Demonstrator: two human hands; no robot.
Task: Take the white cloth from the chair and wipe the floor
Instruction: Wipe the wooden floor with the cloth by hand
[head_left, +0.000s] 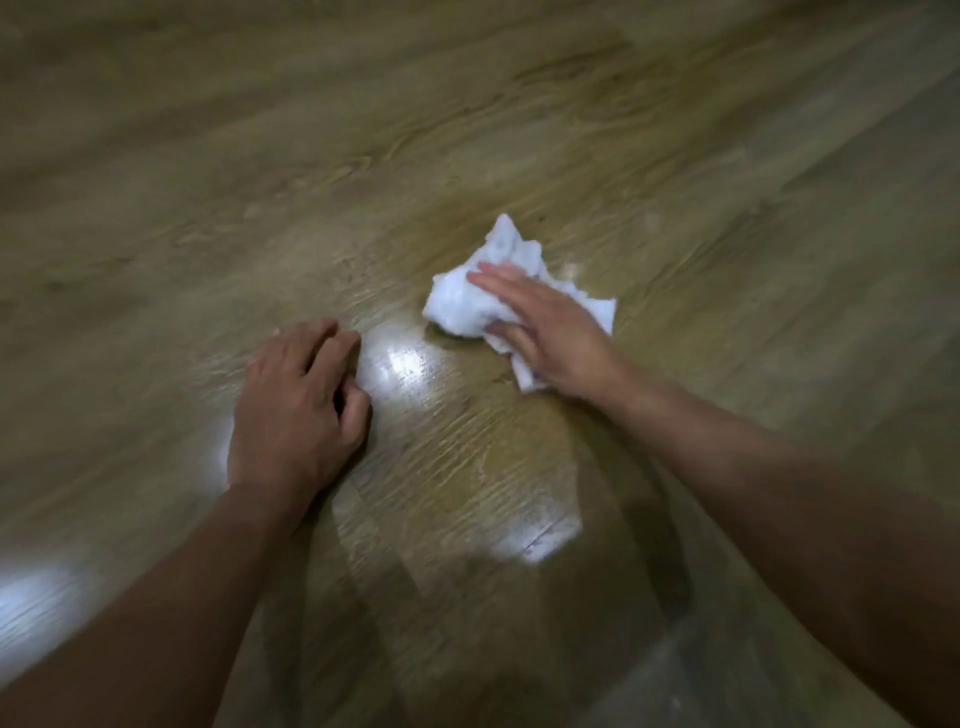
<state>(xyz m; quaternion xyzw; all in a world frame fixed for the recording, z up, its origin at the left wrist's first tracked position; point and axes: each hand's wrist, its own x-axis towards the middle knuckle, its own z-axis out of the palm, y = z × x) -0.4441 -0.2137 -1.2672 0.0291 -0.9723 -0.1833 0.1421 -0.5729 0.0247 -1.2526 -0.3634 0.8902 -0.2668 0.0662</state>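
Note:
A crumpled white cloth (470, 299) lies on the wood-grain floor (363, 156), right of centre. My right hand (545, 332) presses flat on top of it, fingers stretched out toward the left, with the cloth bunched under palm and fingers. My left hand (296, 410) rests on the bare floor to the left of the cloth, fingers curled loosely, holding nothing. Both forearms reach in from the bottom corners. The chair is not in view.
Glossy patches of reflected light (400, 364) shine on the floor between my hands and at the lower left (36, 597). Shadows of my arms fall across the boards near the bottom. The picture is blurred by motion.

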